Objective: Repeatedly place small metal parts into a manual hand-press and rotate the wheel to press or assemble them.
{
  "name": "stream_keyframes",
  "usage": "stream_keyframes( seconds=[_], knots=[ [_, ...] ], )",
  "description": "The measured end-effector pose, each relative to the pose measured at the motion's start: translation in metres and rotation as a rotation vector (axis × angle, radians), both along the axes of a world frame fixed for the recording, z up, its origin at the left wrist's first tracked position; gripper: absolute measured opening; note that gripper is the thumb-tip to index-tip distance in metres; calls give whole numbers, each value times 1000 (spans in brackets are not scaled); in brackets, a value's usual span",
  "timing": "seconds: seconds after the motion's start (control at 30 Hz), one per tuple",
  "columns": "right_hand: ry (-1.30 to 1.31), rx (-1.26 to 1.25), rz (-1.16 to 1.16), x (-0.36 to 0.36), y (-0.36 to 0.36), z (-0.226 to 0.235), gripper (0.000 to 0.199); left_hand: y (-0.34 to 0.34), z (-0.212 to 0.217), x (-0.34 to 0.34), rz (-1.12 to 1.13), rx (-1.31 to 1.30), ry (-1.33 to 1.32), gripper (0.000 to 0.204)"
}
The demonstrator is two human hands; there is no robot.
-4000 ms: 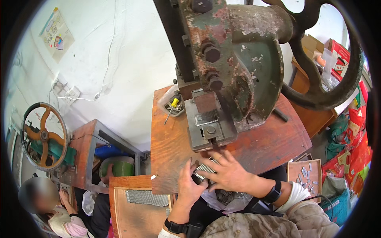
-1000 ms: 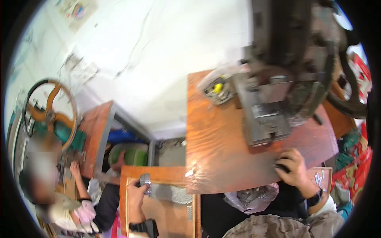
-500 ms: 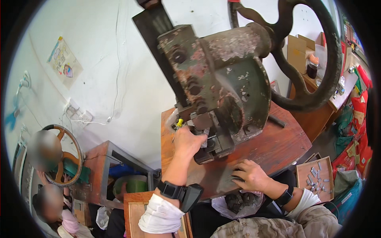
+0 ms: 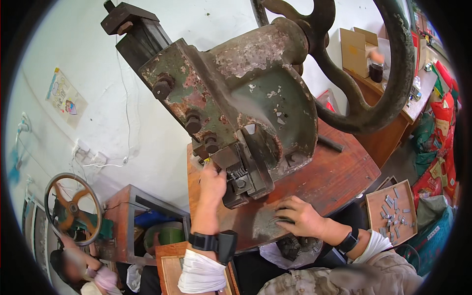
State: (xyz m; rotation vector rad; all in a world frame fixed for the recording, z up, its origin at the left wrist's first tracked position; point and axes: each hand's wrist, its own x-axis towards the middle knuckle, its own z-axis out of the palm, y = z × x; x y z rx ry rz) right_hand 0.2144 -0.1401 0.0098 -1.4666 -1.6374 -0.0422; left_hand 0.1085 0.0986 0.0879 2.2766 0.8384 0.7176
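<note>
My left hand [image 4: 212,183] reaches to the tooling at the foot of a worn green metal press [image 4: 196,93]. Its fingers are closed on a small thing with a yellow end [image 4: 207,161]; the rest of that thing is hidden. Beside the fingertips, small ridged metal pieces [image 4: 238,170] lie at the dark die block [image 4: 241,186]. My right hand [image 4: 301,216] rests at the front edge of the red-brown wooden table [image 4: 339,172], fingers loosely bent and a little apart, nothing visible in them. Just below it, a clear plastic bag [image 4: 276,255] holds dark metal parts [image 4: 298,247].
A large iron handwheel [image 4: 400,83] hangs over the table's right. At lower right stands a wooden tray [image 4: 410,223] with several small metal pieces [image 4: 392,206]. Another person [image 4: 81,270] sits at the left by a second wheel [image 4: 73,209]. A cardboard box [image 4: 355,51] stands at the back right.
The view has shifted and tilted, so the press leans further left. My left hand's yellow-ended thing now shows less beside the tooling. The right hand stays at the table edge. The other person's head has lowered.
</note>
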Motion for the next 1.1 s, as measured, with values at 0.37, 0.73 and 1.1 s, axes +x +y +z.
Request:
stream_keyframes(
  seconds=[0.37, 0.73, 1.1],
  knots=[
    [49, 24, -371, 7, 117, 60, 65, 7, -42, -2, -112, -36, -265, 44],
    [166, -54, -179, 32, 125, 64, 70, -2, -34, 0, -16, 69, -212, 41],
    [253, -45, -344, 27, 128, 64, 61, 3, -36, -1, -39, 145, -137, 36]
  ],
)
